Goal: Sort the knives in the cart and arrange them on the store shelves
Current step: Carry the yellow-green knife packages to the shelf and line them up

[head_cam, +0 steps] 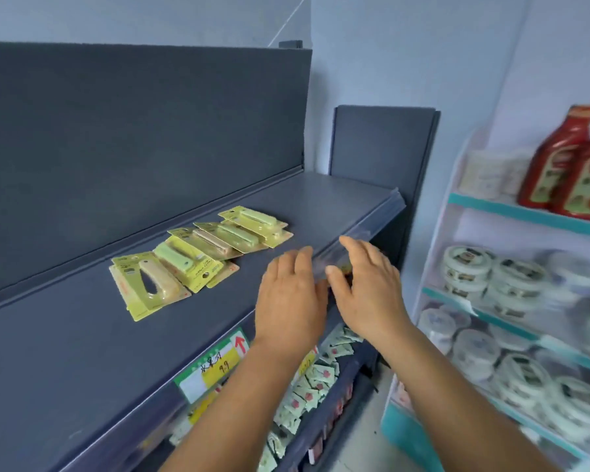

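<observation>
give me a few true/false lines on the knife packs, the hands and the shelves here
1. The knife packs lie in an overlapping row on the dark shelf. True.
2. The left hand holds a knife pack. False: it holds none; it is at the shelf's front edge.
3. The right hand is beside the left hand. True.
4. Ketchup bottles stand on the dark shelf. False: they stand on the white rack to the right.
5. A price tag hangs on the shelf's front. True.
</observation>
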Available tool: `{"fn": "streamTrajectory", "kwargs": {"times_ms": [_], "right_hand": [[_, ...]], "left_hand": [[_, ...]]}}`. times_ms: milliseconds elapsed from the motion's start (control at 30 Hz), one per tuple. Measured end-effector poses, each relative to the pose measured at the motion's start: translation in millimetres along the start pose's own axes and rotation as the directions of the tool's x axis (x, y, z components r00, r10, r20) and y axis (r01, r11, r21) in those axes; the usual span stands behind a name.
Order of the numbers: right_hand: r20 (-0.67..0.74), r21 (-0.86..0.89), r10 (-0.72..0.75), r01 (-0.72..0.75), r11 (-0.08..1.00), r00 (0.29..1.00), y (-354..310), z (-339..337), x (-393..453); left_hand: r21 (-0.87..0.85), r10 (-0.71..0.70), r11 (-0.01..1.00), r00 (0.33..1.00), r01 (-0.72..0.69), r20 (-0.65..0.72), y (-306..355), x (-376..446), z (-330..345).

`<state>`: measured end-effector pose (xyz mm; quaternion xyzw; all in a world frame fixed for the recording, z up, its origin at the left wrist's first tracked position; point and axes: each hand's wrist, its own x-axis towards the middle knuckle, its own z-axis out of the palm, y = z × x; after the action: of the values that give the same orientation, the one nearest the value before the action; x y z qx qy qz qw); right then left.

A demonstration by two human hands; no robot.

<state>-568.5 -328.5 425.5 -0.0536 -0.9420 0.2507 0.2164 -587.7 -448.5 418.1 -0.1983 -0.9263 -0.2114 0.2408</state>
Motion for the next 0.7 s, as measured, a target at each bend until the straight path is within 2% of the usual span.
{"fn": "streamTrajectory", "kwargs": {"times_ms": [167, 267, 367, 533, 700], "right_hand": [[-0.012, -0.081, 0.226, -0.226, 0.971, 0.974, 24.4, -18.8, -89.2], [-0.034, -0.084, 0.366, -0.367, 0.926, 0.93, 41.4, -26.9, -142.3], [-0.047, -0.102, 0.498, -0.5, 0.86, 0.866, 64.1, -35.2, -191.3], [-0.095, -0.122, 0.65, -0.657, 0.744, 0.754, 105.2, -54.1, -261.1], [-0.152, -0.076, 0.782, -0.795, 0.601, 0.605, 153.3, -74.7, -324.4]], "left_hand": [[-0.106, 0.153, 0.985, 0.969, -0.134, 0.193, 29.4, -62.5, 8.9], [-0.156, 0.229, 0.969, 0.932, -0.192, 0.28, 54.4, -97.3, 15.9], [-0.269, 0.319, 0.933, 0.898, -0.24, 0.303, 82.1, -130.7, 29.2], [-0.36, 0.444, 0.883, 0.781, -0.3, 0.439, 135.5, -175.5, 52.2], [-0.404, 0.554, 0.832, 0.601, -0.381, 0.576, 200.3, -215.0, 85.9]]}}
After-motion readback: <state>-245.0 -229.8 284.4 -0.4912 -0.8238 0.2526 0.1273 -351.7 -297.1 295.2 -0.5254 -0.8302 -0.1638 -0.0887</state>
